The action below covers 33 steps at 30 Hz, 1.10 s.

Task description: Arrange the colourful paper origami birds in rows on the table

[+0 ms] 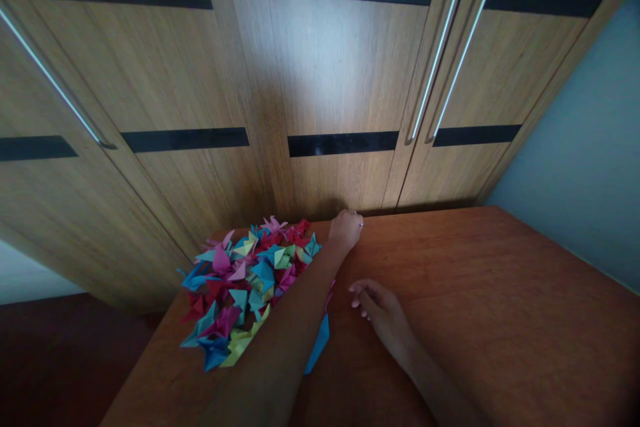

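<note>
My left hand is stretched out to the far edge of the table, just right of a pile of folded paper cranes. Its fingers are curled closed, and a tiny pale spot shows at them. Whatever they might hold is too small to make out. Nearer to me, my right hand rests over the bare wood with fingers loosely bent and apart, holding nothing. The cranes are pink, red, blue, teal and yellow. My left forearm hides part of the pile, and a blue paper piece pokes out on its right side.
The reddish-brown wooden table stands against a wooden wardrobe with dark panels and long metal handles. A pale wall borders the table on the right. The dark floor lies beyond its left edge.
</note>
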Available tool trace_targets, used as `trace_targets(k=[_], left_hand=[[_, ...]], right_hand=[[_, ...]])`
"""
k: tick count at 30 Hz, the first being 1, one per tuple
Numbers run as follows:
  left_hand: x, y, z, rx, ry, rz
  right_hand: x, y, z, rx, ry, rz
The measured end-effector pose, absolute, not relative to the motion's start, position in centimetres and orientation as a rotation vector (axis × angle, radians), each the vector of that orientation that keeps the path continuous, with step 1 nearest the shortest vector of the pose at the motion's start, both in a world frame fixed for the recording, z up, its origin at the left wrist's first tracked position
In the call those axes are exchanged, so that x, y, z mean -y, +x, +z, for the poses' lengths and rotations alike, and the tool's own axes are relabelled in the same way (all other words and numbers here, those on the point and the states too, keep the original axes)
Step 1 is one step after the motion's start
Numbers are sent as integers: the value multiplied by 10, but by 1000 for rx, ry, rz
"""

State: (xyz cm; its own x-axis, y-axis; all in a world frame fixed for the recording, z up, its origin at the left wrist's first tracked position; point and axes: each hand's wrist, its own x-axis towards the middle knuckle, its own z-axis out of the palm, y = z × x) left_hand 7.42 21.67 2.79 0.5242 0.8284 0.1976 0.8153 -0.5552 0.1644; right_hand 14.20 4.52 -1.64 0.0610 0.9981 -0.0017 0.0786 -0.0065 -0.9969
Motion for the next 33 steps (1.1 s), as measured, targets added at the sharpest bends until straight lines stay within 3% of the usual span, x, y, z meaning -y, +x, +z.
trace_targets(k=[8, 15, 24, 33], left_hand=[[-210, 76, 37, -1498, 2673, 377], [-198, 37, 74, -1594, 2671, 358], [-108, -51, 108, -1645, 2742, 305], [-17, -79, 76, -1587, 2600, 274]], right_hand=[[-46, 142, -17, 1215, -1301, 1139], [-44, 141, -16, 1309, -1338, 1075], [-34, 132, -11, 1620, -1352, 860], [-54, 145, -23, 1600, -1455, 657]])
